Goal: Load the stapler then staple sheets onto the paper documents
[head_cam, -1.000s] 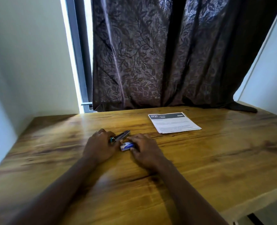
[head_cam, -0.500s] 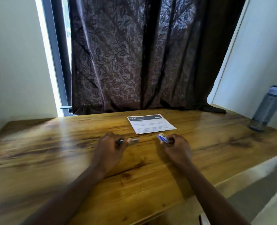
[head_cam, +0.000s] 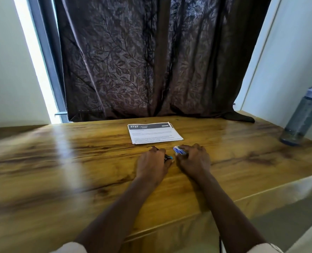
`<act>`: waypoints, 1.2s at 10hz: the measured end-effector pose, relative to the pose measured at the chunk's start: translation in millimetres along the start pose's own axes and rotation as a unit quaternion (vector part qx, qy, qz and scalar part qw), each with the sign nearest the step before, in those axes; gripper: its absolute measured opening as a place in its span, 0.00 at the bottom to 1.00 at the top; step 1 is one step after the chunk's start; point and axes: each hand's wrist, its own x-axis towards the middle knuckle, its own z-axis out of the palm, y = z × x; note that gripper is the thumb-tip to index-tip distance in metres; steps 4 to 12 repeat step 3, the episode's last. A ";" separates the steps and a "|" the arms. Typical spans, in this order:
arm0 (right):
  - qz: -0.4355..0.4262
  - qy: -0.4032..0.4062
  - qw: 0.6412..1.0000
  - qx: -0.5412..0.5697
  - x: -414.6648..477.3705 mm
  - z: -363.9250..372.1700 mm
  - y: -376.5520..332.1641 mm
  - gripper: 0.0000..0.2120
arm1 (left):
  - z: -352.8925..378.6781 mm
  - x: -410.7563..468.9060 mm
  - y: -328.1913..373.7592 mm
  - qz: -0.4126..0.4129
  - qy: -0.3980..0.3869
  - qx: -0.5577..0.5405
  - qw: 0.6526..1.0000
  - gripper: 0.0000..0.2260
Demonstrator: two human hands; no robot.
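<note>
On the wooden table (head_cam: 60, 161) lies a small stack of printed paper documents (head_cam: 154, 133) with a dark header band. Just in front of it, my left hand (head_cam: 152, 166) curls over a small dark stapler (head_cam: 167, 157), of which only an end with a blue tip shows. My right hand (head_cam: 192, 161) sits beside it and pinches a small blue and white staple box (head_cam: 179, 150) at its fingertips. The two hands are close together, almost touching.
A grey water bottle (head_cam: 301, 117) stands at the table's far right by the white wall. A dark patterned curtain (head_cam: 151, 57) hangs behind the table, its hem on the back edge. The table's front edge runs diagonally at the lower right.
The view has swung and steadied. My right hand has come back in toward my left hand with the staple box, and the stapler is turned more under my left hand.
</note>
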 end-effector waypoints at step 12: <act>-0.027 0.041 0.999 0.014 -18.9 -11.3 -11.3 0.30 | -33.3 -24.4 -47.3 0.034 -0.057 -0.068 0.995 0.37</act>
